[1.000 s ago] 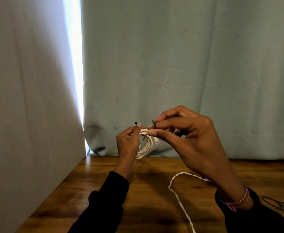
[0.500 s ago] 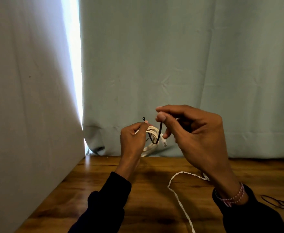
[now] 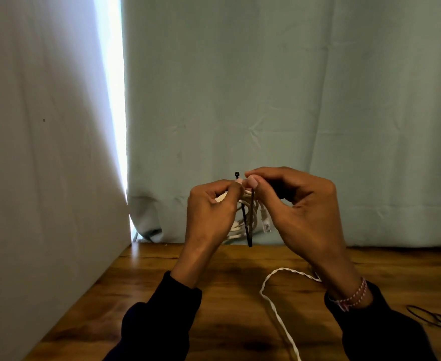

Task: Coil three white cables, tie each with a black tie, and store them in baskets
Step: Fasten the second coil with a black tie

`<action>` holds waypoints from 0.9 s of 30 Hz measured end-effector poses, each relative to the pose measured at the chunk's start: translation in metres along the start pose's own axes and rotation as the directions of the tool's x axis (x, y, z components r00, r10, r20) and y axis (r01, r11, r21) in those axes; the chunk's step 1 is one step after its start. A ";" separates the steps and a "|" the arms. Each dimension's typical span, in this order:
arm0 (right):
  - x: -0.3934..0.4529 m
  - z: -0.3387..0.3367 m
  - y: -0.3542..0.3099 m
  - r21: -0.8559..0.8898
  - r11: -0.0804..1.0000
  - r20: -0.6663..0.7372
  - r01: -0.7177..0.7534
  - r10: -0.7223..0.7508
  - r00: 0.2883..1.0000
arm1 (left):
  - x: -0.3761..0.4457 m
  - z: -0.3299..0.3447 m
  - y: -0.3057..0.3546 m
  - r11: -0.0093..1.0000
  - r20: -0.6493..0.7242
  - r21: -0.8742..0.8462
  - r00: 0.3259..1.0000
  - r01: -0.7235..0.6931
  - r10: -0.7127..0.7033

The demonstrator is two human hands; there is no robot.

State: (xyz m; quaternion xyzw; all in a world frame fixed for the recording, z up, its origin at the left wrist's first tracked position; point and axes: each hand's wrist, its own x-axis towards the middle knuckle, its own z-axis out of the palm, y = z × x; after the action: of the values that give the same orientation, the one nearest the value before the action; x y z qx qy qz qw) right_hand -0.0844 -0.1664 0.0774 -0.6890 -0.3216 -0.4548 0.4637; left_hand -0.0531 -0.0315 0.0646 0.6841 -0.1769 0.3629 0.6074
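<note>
I hold a small coil of white cable (image 3: 253, 217) in the air above the wooden table (image 3: 162, 295). My left hand (image 3: 211, 212) grips the coil's left side and pinches the head end of a black tie (image 3: 248, 230), whose head sticks up above my fingers. The tie hangs in a narrow loop under the coil. My right hand (image 3: 300, 212) pinches the tie's other end at the top. A clear plug dangles from the coil. A second white cable (image 3: 274, 303) lies loose on the table.
More black ties (image 3: 428, 317) lie on the table at the right edge. A pale curtain (image 3: 292, 100) hangs behind the table and a white wall (image 3: 44, 178) closes off the left side. No baskets are in view.
My right hand has brought the tie's free end up and left toward the head held by my left hand. The tie now hangs as a long narrow loop around the coil.
</note>
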 end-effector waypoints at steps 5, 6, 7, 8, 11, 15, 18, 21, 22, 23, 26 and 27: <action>0.003 -0.003 -0.004 0.191 0.937 0.027 -0.292 0.293 0.956 | -0.003 0.001 0.004 1.000 0.020 -0.006 0.999 -0.028 0.028; 0.004 -0.003 -0.004 0.200 0.928 0.034 -0.314 0.314 0.949 | -0.003 0.002 0.005 0.999 0.022 -0.001 0.999 -0.034 0.034; 0.004 -0.004 -0.004 0.214 0.920 0.039 -0.329 0.329 0.944 | -0.003 0.002 0.005 0.999 0.024 0.000 0.999 -0.039 0.039; 0.004 -0.005 -0.004 0.231 0.912 0.037 -0.338 0.339 0.940 | -0.003 0.002 0.006 0.999 0.024 -0.004 0.999 -0.041 0.041; 0.006 -0.008 -0.003 0.275 0.884 0.036 -0.378 0.384 0.923 | -0.003 0.002 0.007 0.999 0.014 0.002 0.999 -0.040 0.040; 0.007 -0.008 -0.003 0.270 0.868 0.073 -0.416 0.413 0.908 | -0.004 0.002 0.008 0.998 0.029 0.016 0.998 -0.053 0.053; 0.006 -0.008 -0.005 0.261 0.870 0.083 -0.418 0.411 0.908 | -0.005 0.002 0.009 0.998 0.033 0.038 0.998 -0.059 0.058; 0.005 -0.008 -0.005 0.244 0.877 0.074 -0.413 0.408 0.910 | -0.005 0.003 0.008 0.996 0.043 0.057 0.997 -0.067 0.064; 0.006 -0.008 -0.005 0.242 0.877 0.068 -0.415 0.412 0.909 | -0.005 0.003 0.008 0.995 0.048 0.067 0.996 -0.072 0.069; 0.006 -0.008 -0.004 0.240 0.876 0.065 -0.419 0.416 0.907 | -0.006 0.003 0.008 0.994 0.053 0.076 0.996 -0.077 0.073; 0.005 -0.008 -0.002 0.230 0.875 0.064 -0.426 0.423 0.904 | -0.006 0.004 0.007 0.991 0.062 0.097 0.994 -0.093 0.087; 0.005 -0.008 -0.002 0.228 0.874 0.060 -0.430 0.428 0.902 | -0.007 0.004 0.007 0.990 0.063 0.104 0.994 -0.097 0.091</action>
State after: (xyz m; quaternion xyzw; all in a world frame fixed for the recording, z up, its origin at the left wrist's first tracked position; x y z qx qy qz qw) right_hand -0.0865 -0.1729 0.0840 -0.6850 -0.2144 -0.2967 0.6300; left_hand -0.0614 -0.0379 0.0650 0.7168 -0.2067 0.3802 0.5467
